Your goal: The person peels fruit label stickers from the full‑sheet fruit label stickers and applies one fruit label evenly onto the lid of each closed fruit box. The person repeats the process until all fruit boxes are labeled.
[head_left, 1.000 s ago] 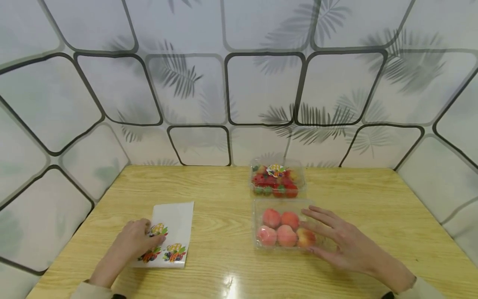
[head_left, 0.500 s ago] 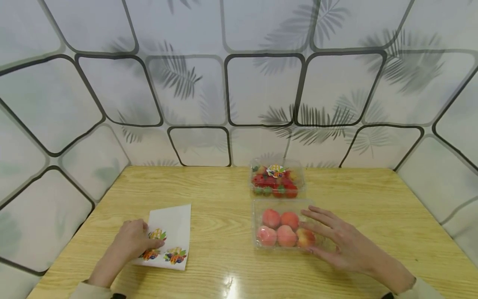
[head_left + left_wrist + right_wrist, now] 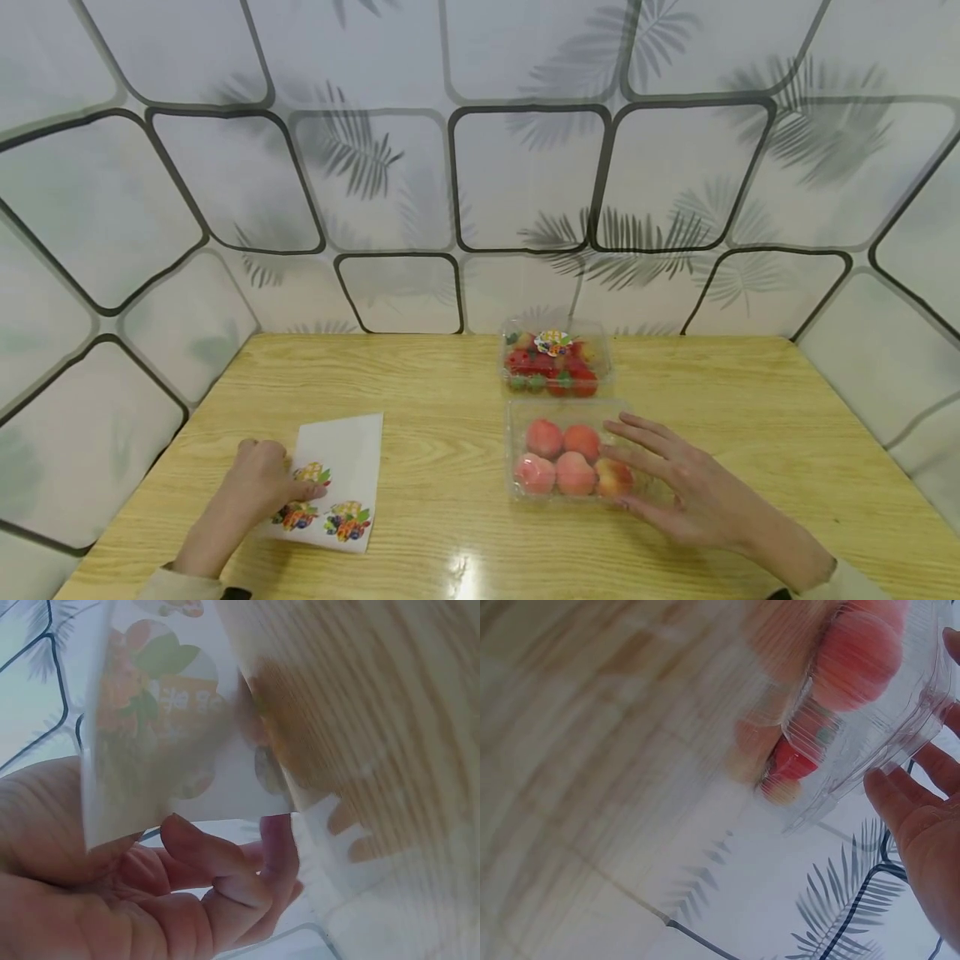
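On the left, my left hand (image 3: 258, 482) pinches the left side of a white sticker sheet (image 3: 347, 454) printed with colourful fruit stickers (image 3: 347, 521). The thumb lies over the sheet; in the left wrist view the sheet (image 3: 150, 780) stands tilted up off the table, with fingers curled near its edge. On the right, a clear plastic fruit box (image 3: 570, 408) holds several pinkish-red peaches (image 3: 576, 475). My right hand (image 3: 693, 492) rests against its right side with fingers spread. In the right wrist view, fingertips touch the box's clear wall (image 3: 885, 769).
Behind the peaches stands a second clear box (image 3: 510, 385) with strawberries and other fruit, a fruit sticker (image 3: 553, 342) on its lid. The light wood table (image 3: 435, 467) runs back to a patterned curtain (image 3: 525, 183) that also encloses both sides.
My left hand has shifted slightly left and tilted the sticker sheet, whose front edge has moved a little nearer. The right hand and both fruit boxes have stayed in place.
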